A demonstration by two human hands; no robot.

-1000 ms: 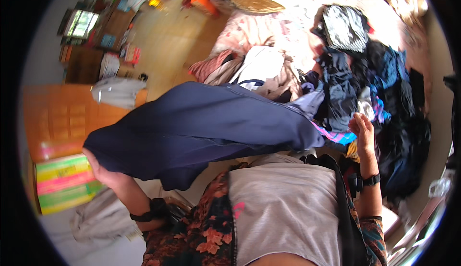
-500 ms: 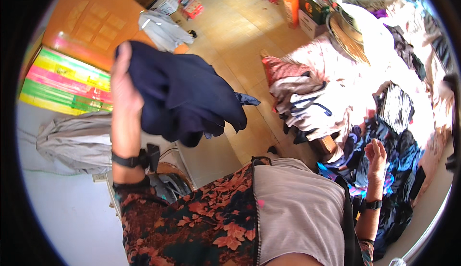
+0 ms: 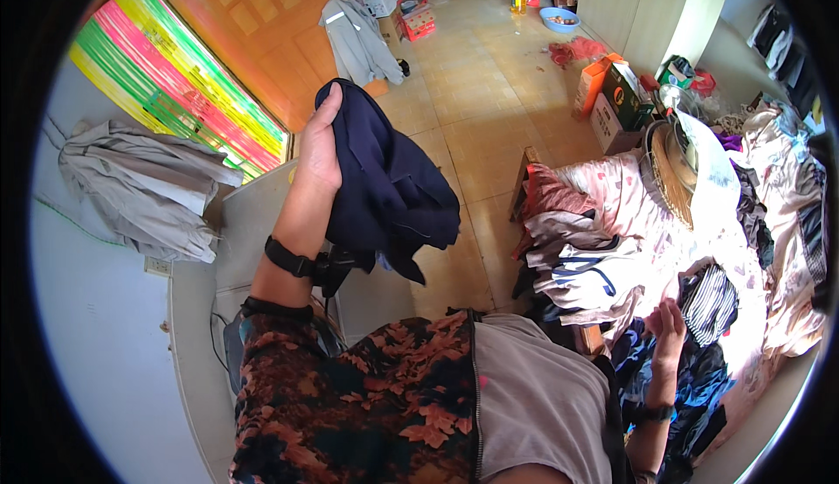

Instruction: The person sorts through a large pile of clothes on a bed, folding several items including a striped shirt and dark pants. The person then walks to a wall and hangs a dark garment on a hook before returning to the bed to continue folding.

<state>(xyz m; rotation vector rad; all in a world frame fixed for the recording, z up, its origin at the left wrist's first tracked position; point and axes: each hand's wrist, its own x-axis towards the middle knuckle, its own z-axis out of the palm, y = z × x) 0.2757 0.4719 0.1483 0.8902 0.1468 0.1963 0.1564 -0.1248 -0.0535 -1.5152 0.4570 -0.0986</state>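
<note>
My left hand [image 3: 322, 139] is raised and closed on a dark navy piece of clothing [image 3: 389, 183], thumb along its upper edge. The cloth hangs in loose folds over the floor; its exact kind is hidden by the folds. On the right, my right hand [image 3: 669, 331] is held up with nothing in it, fingers loosely stretched. It is above a heap of dark blue and black clothes [image 3: 686, 379], next to a black-and-white striped garment [image 3: 710, 305]. White and pink garments [image 3: 581, 266] lie piled to its left on the bed's edge.
A straw hat [image 3: 669, 174] rests on the bed's patterned sheet [image 3: 603, 178]. Beyond it stand cardboard boxes [image 3: 620, 108]. A grey jacket [image 3: 358, 38] hangs by the orange door [image 3: 253, 12], a pale shirt [image 3: 144, 187] on the left wall. A blue basin [image 3: 559, 20] sits on the far floor.
My left hand has moved rightward with the navy garment, which hangs lower now. My right hand has moved slightly left and down. The view has tilted to show more of the room's far end.
</note>
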